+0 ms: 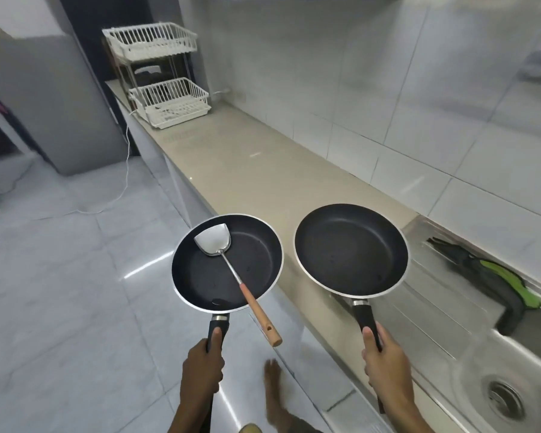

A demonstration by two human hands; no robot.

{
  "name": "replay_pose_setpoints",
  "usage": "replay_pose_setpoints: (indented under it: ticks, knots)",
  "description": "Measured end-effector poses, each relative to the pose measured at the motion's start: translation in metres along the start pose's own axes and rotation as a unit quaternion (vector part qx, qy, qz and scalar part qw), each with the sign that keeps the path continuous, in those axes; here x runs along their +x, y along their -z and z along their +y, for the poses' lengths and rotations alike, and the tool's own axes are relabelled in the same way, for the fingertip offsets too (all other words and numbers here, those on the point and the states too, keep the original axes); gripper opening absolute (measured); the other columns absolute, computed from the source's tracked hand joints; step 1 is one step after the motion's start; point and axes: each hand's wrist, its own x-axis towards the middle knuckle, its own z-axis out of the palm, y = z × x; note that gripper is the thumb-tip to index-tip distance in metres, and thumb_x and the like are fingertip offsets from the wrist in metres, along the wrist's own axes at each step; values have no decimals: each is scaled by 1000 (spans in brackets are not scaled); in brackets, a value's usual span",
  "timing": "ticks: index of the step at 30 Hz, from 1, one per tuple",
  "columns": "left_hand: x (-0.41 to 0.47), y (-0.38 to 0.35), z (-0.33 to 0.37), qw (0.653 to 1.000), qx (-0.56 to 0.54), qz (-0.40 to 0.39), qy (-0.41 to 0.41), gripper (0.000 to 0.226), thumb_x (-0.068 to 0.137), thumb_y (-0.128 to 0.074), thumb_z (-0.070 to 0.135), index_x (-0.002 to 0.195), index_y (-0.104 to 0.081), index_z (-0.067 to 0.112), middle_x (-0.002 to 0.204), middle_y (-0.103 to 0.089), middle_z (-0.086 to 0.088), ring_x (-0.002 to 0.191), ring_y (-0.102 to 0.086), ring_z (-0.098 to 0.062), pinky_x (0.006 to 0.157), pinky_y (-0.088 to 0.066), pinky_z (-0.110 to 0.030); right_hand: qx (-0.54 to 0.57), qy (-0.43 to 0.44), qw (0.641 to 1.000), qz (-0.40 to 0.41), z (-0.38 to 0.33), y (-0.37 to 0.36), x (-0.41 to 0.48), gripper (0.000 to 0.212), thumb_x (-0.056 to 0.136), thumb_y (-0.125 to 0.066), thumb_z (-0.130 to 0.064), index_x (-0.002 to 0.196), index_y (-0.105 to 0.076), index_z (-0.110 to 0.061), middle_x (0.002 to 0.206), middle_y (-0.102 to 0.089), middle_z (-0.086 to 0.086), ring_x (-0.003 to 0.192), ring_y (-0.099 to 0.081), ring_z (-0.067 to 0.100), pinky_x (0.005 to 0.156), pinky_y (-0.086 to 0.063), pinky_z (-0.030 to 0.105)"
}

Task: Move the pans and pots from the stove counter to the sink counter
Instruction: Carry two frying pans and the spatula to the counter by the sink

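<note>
My left hand [202, 367] grips the black handle of a small black frying pan [256, 245], held in the air over the counter's front edge. A steel spatula with a wooden handle [231, 270] lies in this pan, its handle sticking out over the rim. My right hand [386, 360] holds a larger black frying pan [350, 250] by its handle, above the beige counter [250, 170] just left of the steel sink unit [450, 323].
A white two-tier dish rack [163, 76] stands at the counter's far end. A black and green cloth [497, 276] lies along the sink's back ledge. The sink drain [505, 400] is at lower right. A white cable [119, 189] trails over the tiled floor. My bare foot [274, 392] is below.
</note>
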Motion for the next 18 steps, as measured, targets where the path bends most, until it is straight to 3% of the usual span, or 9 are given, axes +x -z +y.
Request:
replay_pose_setpoints:
  ticks: [5, 7, 10, 18]
  knots:
    - [140, 0, 53, 1000, 14, -21, -11, 60, 99, -42, 57, 82, -64, 4, 63, -61, -8, 49, -54, -20, 44, -44, -29, 4, -19, 1000, 19, -65, -89, 90, 28, 104, -49, -36, 125, -64, -28, 82, -68, 4, 72, -64, 33, 74, -61, 55]
    - [195, 2, 83, 999, 22, -30, -19, 58, 100, -41, 56, 81, -63, 6, 64, -62, -9, 51, -57, -21, 46, -45, -29, 5, -34, 999, 21, -98, -120, 124, 31, 105, -48, -36, 129, -63, -24, 93, -73, 10, 84, -70, 39, 77, -61, 56]
    - [262, 7, 123, 997, 42, -40, -46, 55, 101, -41, 55, 81, -63, 10, 69, -67, -12, 55, -62, -23, 46, -48, -29, 3, -56, 998, 31, -138, -157, 163, 34, 106, -48, -36, 131, -62, -18, 100, -73, 13, 91, -70, 38, 81, -60, 57]
    - [430, -5, 218, 988, 75, -85, -106, 59, 101, -37, 56, 80, -62, 7, 69, -66, -14, 57, -64, -25, 45, -47, -30, 16, -94, 992, 87, -213, -239, 250, 31, 106, -50, -37, 129, -64, -21, 94, -74, 4, 84, -71, 28, 79, -62, 51]
